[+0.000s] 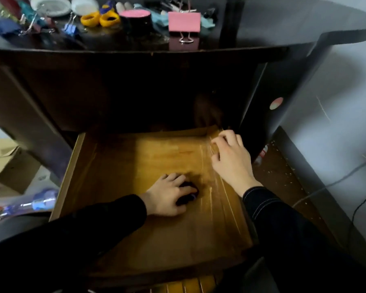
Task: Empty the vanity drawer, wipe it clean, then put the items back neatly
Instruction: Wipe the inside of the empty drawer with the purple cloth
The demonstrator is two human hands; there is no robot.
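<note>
Inside the drawer (pixel 118 166), the left hand (pixel 167 197) clamps fingers round a dark object (pixel 186 200), right hand (pixel 230 159) fingers bent, hold unclear.

Plenty of room in the drawer (pixel 72 176): the whole left half and the front strip of its wooden floor are bare. The left hand (pixel 169 196) sits mid-floor, curled over a small dark object (pixel 187 192), and the right hand (pixel 230 157) blocks the back right corner by the side wall, can't tell if it's holding anything. The vanity top (pixel 283 24) overhangs the rear. Up there the left is jammed with a pink binder clip (pixel 184 22), a pink-lidded jar (pixel 136 17) and yellow rings (pixel 99 19); the right end is open.
</note>
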